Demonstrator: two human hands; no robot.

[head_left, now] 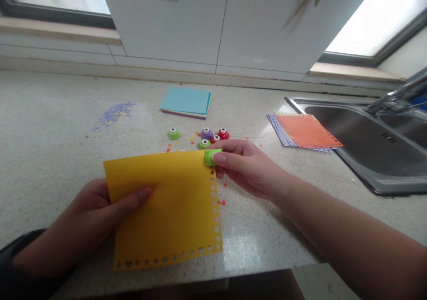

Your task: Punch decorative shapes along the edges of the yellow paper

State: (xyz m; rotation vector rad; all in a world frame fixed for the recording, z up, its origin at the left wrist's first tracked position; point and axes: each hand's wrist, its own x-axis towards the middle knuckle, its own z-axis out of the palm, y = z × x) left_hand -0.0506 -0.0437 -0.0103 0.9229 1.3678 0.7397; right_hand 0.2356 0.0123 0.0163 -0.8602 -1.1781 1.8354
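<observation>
My left hand point(110, 209) grips a yellow sheet of paper point(173, 202) by its left side, thumb on top. Small shaped holes run along the sheet's right and bottom edges. At the top right corner, my right hand point(243, 160) pinches a green craft punch point(211, 158) that sits over the paper's edge, thumb on its white button. Just beyond the sheet stand more small punches: a green one point(173, 134), another green one point(204, 144), a purple one point(207, 133) and red ones point(223, 134). The fingers under the paper are hidden.
A stack of blue and other coloured paper point(186, 101) lies at the back. Punched orange and purple sheets point(305, 131) rest beside the metal sink point(367, 158) on the right. Purple paper bits point(115, 114) are heaped at left, and orange bits point(223, 202) lie scattered mid-counter.
</observation>
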